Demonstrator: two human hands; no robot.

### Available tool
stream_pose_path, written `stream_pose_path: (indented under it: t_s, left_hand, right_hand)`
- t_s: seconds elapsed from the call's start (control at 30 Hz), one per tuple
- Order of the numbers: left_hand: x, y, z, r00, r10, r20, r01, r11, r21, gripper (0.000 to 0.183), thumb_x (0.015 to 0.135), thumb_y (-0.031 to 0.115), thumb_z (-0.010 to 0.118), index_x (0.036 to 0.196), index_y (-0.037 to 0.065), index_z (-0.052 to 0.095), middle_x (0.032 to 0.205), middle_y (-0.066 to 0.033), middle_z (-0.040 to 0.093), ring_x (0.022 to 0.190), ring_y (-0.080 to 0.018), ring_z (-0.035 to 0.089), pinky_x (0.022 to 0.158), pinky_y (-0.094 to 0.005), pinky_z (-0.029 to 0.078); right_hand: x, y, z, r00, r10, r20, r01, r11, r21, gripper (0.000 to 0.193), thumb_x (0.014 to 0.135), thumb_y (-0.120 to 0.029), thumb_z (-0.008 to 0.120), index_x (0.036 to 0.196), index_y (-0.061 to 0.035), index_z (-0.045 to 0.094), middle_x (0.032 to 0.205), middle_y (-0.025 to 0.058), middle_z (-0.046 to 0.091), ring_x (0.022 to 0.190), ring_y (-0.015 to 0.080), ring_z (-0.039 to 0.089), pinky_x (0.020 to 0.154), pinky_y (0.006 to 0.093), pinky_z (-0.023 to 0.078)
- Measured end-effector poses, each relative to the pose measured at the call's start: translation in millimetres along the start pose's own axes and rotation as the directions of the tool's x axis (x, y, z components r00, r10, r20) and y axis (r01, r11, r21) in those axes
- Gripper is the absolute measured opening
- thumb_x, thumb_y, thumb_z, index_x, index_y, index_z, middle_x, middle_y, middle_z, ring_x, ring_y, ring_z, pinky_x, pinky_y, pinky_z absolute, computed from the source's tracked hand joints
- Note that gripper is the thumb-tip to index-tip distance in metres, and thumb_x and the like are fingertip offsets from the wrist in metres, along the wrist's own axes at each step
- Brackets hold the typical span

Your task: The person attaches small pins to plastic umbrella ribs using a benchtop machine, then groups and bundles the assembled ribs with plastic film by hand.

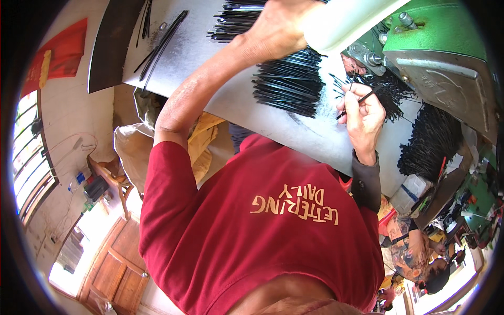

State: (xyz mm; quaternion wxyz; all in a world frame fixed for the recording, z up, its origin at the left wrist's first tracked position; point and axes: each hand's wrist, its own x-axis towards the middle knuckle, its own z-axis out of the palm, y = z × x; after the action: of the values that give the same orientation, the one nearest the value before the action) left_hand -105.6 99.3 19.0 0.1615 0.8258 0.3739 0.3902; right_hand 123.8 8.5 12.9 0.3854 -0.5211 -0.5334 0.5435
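My right hand [362, 113] pinches a thin black rod [363, 101] over the metal tabletop [231, 102]. Just left of it lies a neat stack of similar black rods [289, 84], side by side. My left arm reaches across the table, and my left hand [283, 26] is beside another row of rods [231, 23]. A white rounded part [349, 21] covers its fingers, so their grip is hidden. Beyond my right hand is a loose black heap [391, 94] of thin pieces.
A green machine [441, 26] with a metal front plate [446, 84] stands at the far right. Below it lies a large black bundle [430, 142]. Several loose rods [163, 44] rest at the table's left end. Another person [412, 247] is at the lower right.
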Motion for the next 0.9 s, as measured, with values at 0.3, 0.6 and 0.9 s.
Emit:
stream_pose_path:
  t_s: [0.3, 0.6, 0.9]
  left_hand:
    - [-9, 49, 57, 0.985, -0.124, -0.117, 0.134, 0.987, 0.087, 0.038, 0.073, 0.001, 0.059, 0.109, 0.011, 0.061, 0.072, -0.0051, 0.053, 0.067, -0.0222, 0.057, 0.058, -0.0312, 0.047]
    - [-11, 50, 62, 0.983, -0.132, -0.126, 0.144, 0.985, 0.092, 0.034, 0.076, 0.0, 0.059, 0.108, 0.01, 0.061, 0.073, -0.0064, 0.053, 0.067, -0.0225, 0.058, 0.058, -0.0314, 0.048]
    - [-9, 51, 62, 0.986, -0.126, -0.114, 0.138, 0.985, 0.106, 0.038, 0.072, 0.001, 0.061, 0.109, 0.013, 0.061, 0.071, -0.0053, 0.05, 0.064, -0.0213, 0.056, 0.054, -0.0313, 0.046]
  right_hand:
    - [10, -5, -5, 0.996, -0.041, -0.085, 0.045, 0.998, 0.043, 0.02, 0.088, -0.001, 0.051, 0.105, 0.0082, 0.052, 0.076, 0.0092, 0.06, 0.063, 0.0094, 0.059, 0.047, 0.0196, 0.051]
    - [16, -4, -5, 0.994, -0.02, -0.105, 0.028, 0.996, 0.081, 0.019, 0.089, -0.001, 0.05, 0.105, 0.0066, 0.052, 0.072, 0.0081, 0.06, 0.06, 0.0082, 0.058, 0.046, 0.0191, 0.05]
    - [16, -2, -6, 0.995, -0.014, -0.102, 0.028, 0.99, 0.139, 0.019, 0.089, -0.002, 0.051, 0.106, 0.0064, 0.052, 0.07, 0.0074, 0.06, 0.057, 0.0074, 0.056, 0.046, 0.0186, 0.049]
